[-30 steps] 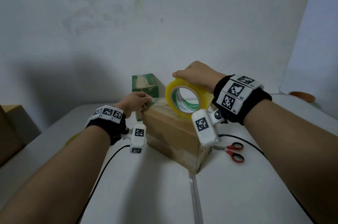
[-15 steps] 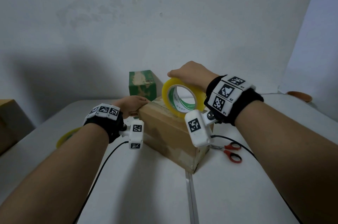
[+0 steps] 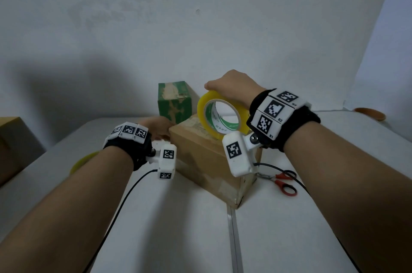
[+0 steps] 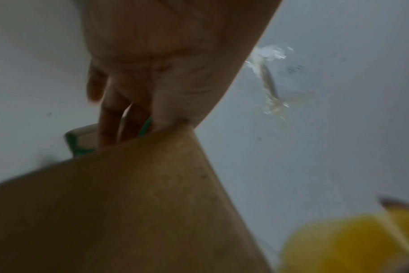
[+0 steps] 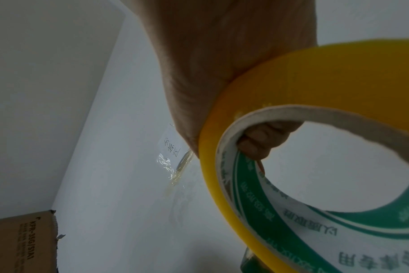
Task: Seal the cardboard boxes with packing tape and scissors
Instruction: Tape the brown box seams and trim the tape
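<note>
At the far left a large brown carton (image 3: 13,145) is seen at the table (image 3: 178,239) edge, and a second yellow roll (image 3: 81,161) lies partly hidden behind the left forearm. The left hand (image 3: 156,126) is laid against the far left corner of the cardboard box (image 3: 207,156), its fingers (image 4: 110,118) extended past the edge. A green box (image 3: 175,103) stands behind. The tape roll (image 3: 220,116) is held upright on the box top, gripped by the right hand (image 3: 231,85). Red-handled scissors (image 3: 283,181) lie just beside the box at right.
</note>
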